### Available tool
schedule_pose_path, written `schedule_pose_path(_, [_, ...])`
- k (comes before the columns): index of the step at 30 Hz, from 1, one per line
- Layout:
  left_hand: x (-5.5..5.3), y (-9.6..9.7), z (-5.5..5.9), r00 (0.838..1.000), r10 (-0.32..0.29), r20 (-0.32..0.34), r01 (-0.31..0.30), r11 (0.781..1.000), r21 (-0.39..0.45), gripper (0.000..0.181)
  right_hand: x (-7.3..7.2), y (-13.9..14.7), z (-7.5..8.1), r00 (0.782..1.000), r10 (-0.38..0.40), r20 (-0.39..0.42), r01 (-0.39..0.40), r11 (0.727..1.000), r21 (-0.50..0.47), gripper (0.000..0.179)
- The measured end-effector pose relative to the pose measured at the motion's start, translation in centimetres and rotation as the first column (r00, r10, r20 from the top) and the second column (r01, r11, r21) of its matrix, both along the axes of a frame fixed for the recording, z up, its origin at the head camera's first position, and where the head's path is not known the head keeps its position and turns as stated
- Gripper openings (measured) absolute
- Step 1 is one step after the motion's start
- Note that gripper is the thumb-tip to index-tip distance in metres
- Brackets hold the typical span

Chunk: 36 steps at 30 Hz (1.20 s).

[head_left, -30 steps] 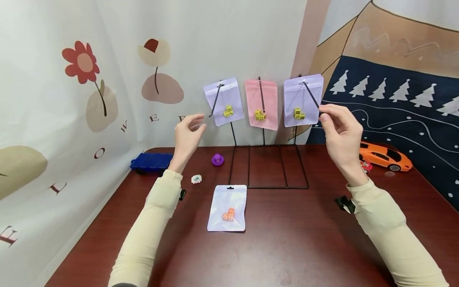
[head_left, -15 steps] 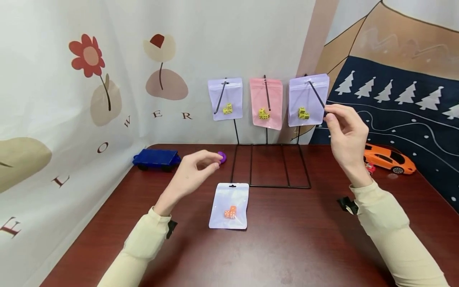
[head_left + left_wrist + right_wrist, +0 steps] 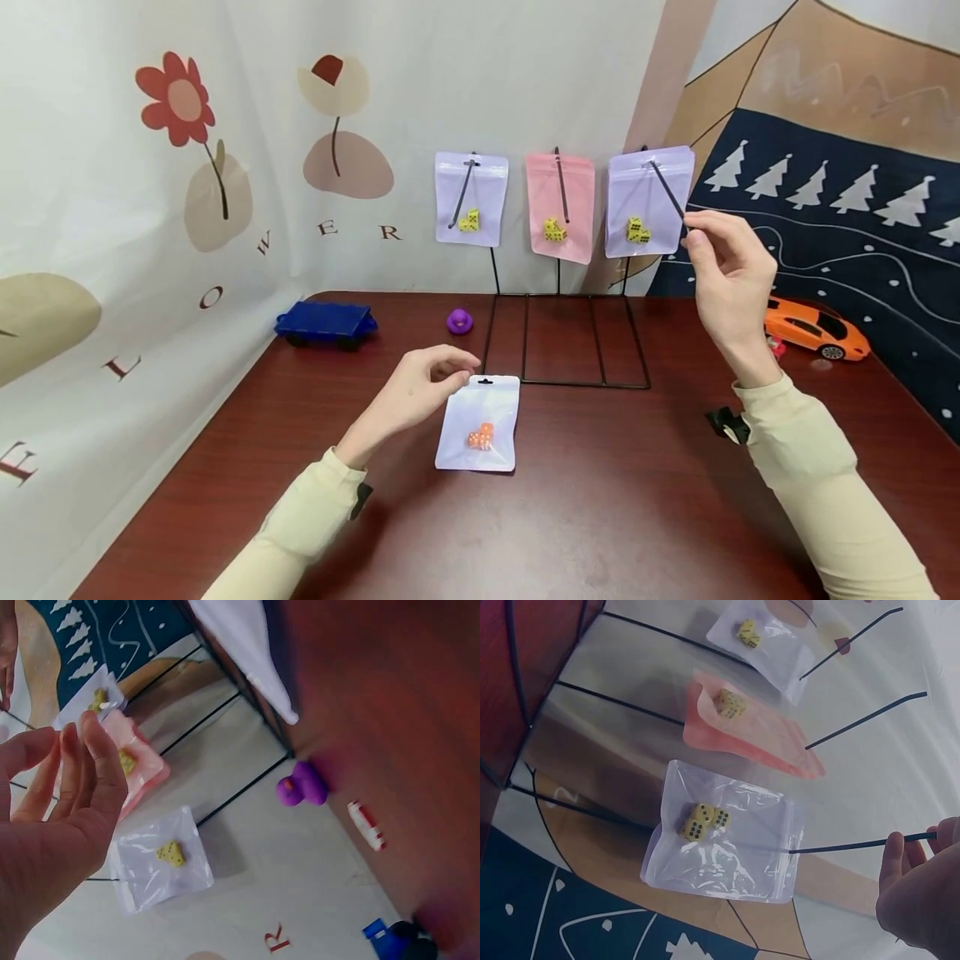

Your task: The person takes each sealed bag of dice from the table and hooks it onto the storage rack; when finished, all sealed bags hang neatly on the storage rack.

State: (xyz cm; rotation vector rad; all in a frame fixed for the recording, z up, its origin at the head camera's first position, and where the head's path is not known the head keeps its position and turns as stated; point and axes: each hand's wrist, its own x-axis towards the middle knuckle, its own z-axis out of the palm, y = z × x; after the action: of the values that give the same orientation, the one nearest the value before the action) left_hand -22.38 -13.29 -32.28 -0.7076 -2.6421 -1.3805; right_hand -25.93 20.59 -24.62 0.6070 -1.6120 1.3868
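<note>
In the head view my left hand (image 3: 420,390) hovers at the top left corner of a lavender zip bag (image 3: 457,446) holding orange dice (image 3: 482,436). Its fingers are loosely bent, and nothing shows between them in the left wrist view. My right hand (image 3: 733,287) pinches the tip of the right hook (image 3: 667,190) of a black wire rack (image 3: 585,385). From that hook hangs a lavender bag (image 3: 742,874) with yellow dice (image 3: 703,820). A pink bag (image 3: 543,183) hangs on the middle hook, another lavender bag (image 3: 450,187) on the left one, both with yellow dice.
Behind my left hand stand a purple rubber duck (image 3: 459,322) and a blue toy trailer (image 3: 326,322). A poker chip (image 3: 366,825) shows in the left wrist view. An orange toy car (image 3: 817,327) sits beyond my right wrist. Printed cloth (image 3: 525,67) backs the table (image 3: 600,517).
My left hand has come down from beside the left hook to the bag on the table. The left hanging bag, tilted before, now hangs straight. My right hand stays at its hook.
</note>
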Motion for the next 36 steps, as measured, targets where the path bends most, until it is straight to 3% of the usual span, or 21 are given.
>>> schedule_pose_path(3, [-0.3,-0.5,-1.5,1.0,-0.004,0.025,0.006,0.998,-0.06,0.019,-0.1,0.0,0.0,1.0,0.003,0.005,-0.003,1.0,-0.002,0.018])
schedule_pose_path(12, [0.2,-1.6,-2.9,0.99,-0.019,0.142,0.052,0.972,-0.229,0.02,-0.1,-0.2,0.0,1.0,0.018,-0.004,-0.018,1.0,-0.011,0.018])
schedule_pose_path(15, [0.4,-2.2,-3.0,0.969,-0.009,0.247,0.072,0.966,-0.248,0.022,-0.1,-0.2,0.1,1.0,0.024,-0.007,-0.024,1.0,-0.015,0.017])
schedule_pose_path(18, [0.4,-2.6,-3.1,0.933,0.035,0.359,0.06,0.966,-0.251,0.025,-0.1,-0.2,0.2,1.0,0.019,-0.003,-0.019,1.0,-0.012,0.017])
schedule_pose_path(21, [0.2,-2.7,-3.3,0.9,0.059,0.432,0.048,0.971,-0.234,0.029,0.0,-0.1,0.2,1.0,0.009,0.001,-0.009,1.0,-0.015,0.018])
schedule_pose_path(28, [-0.2,-2.6,-3.7,0.843,0.015,0.537,0.061,0.99,-0.124,0.03,0.0,0.0,0.3,1.0,0.014,-0.002,-0.014,1.0,-0.028,0.017])
schedule_pose_path(36, [0.0,-2.2,-4.0,0.826,-0.051,0.562,0.051,0.999,0.016,0.028,0.0,0.0,0.1,1.0,0.014,0.006,-0.014,1.0,-0.022,0.018])
